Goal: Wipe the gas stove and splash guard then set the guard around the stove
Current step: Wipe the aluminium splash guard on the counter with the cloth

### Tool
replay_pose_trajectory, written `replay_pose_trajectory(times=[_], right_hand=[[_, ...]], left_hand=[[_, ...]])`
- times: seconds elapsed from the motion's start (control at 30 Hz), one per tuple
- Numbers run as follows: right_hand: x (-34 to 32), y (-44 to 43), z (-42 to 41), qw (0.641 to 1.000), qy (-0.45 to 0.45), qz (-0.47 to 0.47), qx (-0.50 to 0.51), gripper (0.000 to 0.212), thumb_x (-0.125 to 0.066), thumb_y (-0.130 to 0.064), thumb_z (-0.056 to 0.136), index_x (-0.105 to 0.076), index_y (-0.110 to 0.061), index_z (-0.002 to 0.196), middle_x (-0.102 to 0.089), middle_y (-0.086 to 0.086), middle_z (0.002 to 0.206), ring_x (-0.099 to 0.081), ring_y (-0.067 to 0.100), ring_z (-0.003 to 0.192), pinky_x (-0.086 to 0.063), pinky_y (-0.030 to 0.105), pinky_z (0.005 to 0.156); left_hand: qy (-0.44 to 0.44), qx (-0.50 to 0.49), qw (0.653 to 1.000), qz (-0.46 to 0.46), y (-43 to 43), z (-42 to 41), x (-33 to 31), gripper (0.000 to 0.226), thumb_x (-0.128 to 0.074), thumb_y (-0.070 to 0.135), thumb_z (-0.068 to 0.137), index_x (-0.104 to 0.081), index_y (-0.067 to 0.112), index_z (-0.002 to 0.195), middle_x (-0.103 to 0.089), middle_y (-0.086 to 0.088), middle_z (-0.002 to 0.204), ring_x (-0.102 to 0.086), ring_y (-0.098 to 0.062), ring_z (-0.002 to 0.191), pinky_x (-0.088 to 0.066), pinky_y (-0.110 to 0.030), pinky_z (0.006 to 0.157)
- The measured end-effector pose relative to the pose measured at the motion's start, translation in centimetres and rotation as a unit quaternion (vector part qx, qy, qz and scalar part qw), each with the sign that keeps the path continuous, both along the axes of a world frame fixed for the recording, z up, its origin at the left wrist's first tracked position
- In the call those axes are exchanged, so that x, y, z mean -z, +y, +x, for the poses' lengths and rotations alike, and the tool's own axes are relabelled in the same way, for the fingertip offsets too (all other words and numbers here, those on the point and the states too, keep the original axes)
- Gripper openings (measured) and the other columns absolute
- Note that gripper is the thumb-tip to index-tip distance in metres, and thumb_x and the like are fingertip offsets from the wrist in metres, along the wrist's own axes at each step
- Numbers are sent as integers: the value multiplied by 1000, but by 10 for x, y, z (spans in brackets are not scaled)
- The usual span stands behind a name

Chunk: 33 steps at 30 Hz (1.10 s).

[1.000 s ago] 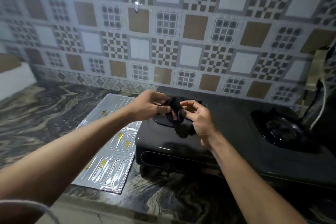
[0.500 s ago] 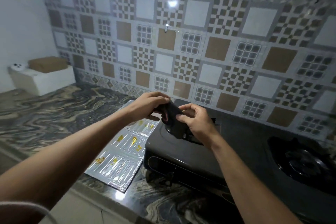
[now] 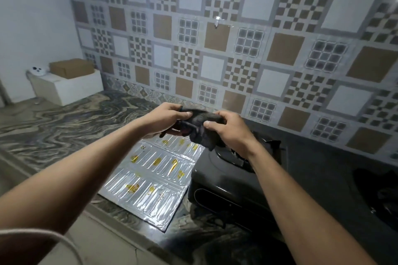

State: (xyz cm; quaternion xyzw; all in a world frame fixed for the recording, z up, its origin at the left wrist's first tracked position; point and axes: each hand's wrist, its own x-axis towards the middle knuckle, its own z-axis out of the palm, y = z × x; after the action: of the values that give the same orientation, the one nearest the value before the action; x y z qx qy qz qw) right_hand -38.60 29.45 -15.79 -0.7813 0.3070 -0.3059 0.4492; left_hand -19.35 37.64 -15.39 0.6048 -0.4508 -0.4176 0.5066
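Observation:
A dark cloth [image 3: 199,128] hangs bunched between my two hands, held in the air above the left end of the black gas stove [image 3: 254,180]. My left hand [image 3: 167,117] grips its left side and my right hand [image 3: 229,130] grips its right side. The silver foil splash guard [image 3: 150,176] lies flat on the marbled counter just left of the stove, marked with yellow stains. The stove's left burner [image 3: 237,156] shows partly below my right hand; the right burner [image 3: 379,191] sits at the far right.
A patterned tile wall [image 3: 237,49] runs behind the stove. At the far left stand a white box [image 3: 66,88], a brown cardboard box [image 3: 71,68] on it, and a small white round object [image 3: 38,70]. The counter's front edge [image 3: 120,241] runs below the guard.
My view has swung left and up, showing more of the wall and the boxes. Both hands rose slightly with the cloth and pulled it wider between them.

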Motion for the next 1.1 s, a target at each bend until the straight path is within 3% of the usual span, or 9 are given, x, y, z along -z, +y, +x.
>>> replay_pose_trajectory(times=[0.17,0.37,0.43,0.53,0.6,0.8,0.87,0.97,1.1], right_hand=[[23,-23,62,994,-50,41,84,23,-74,-31,80,-72,-13,93,-76,5,90,-72,25,86,-59,49,84],[57,-52,137,978,-72,99,170,10,-72,-24,88,-69,-16,94,-71,1,90,-68,17,85,-59,38,82],[67,-59,160,972,-66,125,187,16,-71,-20,88,-69,-15,103,-69,2,96,-67,19,90,-58,36,82],[81,-74,186,957,-63,168,227,27,-77,-16,82,-68,-16,108,-67,3,104,-67,21,95,-58,38,85],[91,-83,199,944,-74,201,253,30,-79,-11,78,-66,-18,104,-68,6,104,-69,24,92,-60,44,83],[128,-110,232,911,-66,246,324,42,-79,2,71,-67,-8,110,-69,10,104,-69,22,90,-59,39,83],[141,-124,240,907,-40,229,350,36,-82,-2,71,-69,-9,104,-68,1,93,-66,13,82,-58,33,80],[159,-147,258,913,18,198,356,24,-86,-11,68,-73,-22,85,-70,-5,83,-68,14,81,-59,38,82],[174,-179,289,927,73,193,314,24,-84,-9,71,-71,-26,83,-70,-7,83,-68,14,83,-58,31,77]], left_hand=[[-17,68,998,-5,-23,51,21,30,-68,27,88,-61,7,109,-71,-6,89,-69,-18,78,-57,-33,74],[-64,121,988,66,-61,133,40,69,-86,4,58,-57,9,120,-70,-17,111,-71,-35,99,-56,-48,90],[-60,153,982,95,-75,158,49,65,-83,6,62,-58,10,122,-71,-14,109,-71,-31,95,-56,-44,90],[-22,164,978,128,-100,188,63,20,-72,14,84,-64,15,103,-67,-4,87,-61,-14,67,-52,-28,67],[-27,135,983,124,-117,201,77,6,-63,10,93,-62,16,93,-63,3,73,-53,-6,52,-48,-22,60],[-21,150,975,164,-151,226,129,14,-62,-1,92,-61,12,97,-72,3,75,-69,-8,66,-59,-25,66],[-19,162,969,186,-160,232,143,19,-64,-7,88,-64,8,100,-75,-2,80,-73,-13,73,-61,-29,71],[-17,146,969,199,-167,236,159,20,-65,-10,86,-62,3,100,-73,-7,77,-73,-15,69,-60,-28,63],[-55,85,972,211,-182,244,191,30,-79,4,77,-61,7,101,-73,-13,81,-74,-32,75,-61,-47,73]])
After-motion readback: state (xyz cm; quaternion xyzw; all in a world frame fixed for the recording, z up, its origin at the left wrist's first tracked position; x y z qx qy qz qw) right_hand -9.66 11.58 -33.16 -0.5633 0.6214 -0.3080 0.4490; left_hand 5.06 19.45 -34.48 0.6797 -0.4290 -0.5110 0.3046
